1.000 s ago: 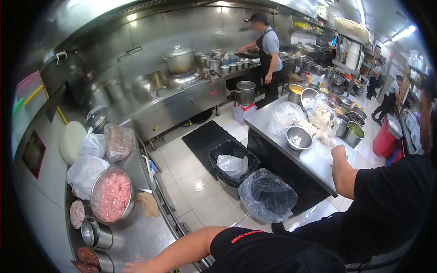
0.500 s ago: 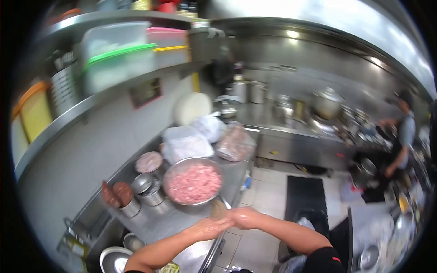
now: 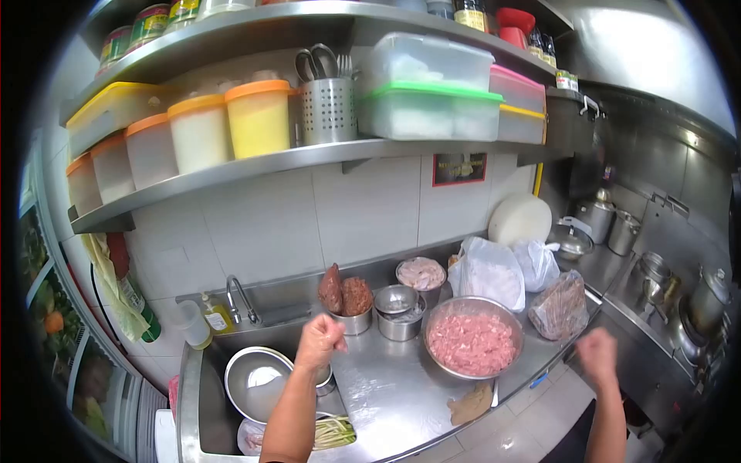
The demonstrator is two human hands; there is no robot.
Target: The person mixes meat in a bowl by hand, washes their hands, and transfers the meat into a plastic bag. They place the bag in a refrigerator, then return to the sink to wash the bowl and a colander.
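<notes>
My left hand (image 3: 320, 341) is raised over the sink's right edge with its fingers curled in, nothing showing in them. It is nearest a metal pot (image 3: 356, 322) holding dark reddish meat. Far to the right, my right hand (image 3: 597, 356) is a slightly blurred fist beyond the counter's front edge, below a plastic-wrapped brown bundle (image 3: 559, 307). Between the hands stands a wide steel bowl (image 3: 439, 357) full of pink cut meat (image 3: 472, 339). A crumpled brown piece (image 3: 470, 403), like cloth or paper, lies by the counter edge beside a thin white handle (image 3: 495, 393).
The sink (image 3: 208, 417) holds a steel basin (image 3: 258, 355) and green stalks (image 3: 333, 432), with a tap (image 3: 244, 299) behind. White plastic bags (image 3: 488, 274) and a round white board (image 3: 519, 219) stand at the back right. A loaded shelf (image 3: 332, 154) runs overhead.
My view has swung left towards the shelf and sink. My hands, together near the brown piece before, are now wide apart and raised. The brown piece lies on the counter.
</notes>
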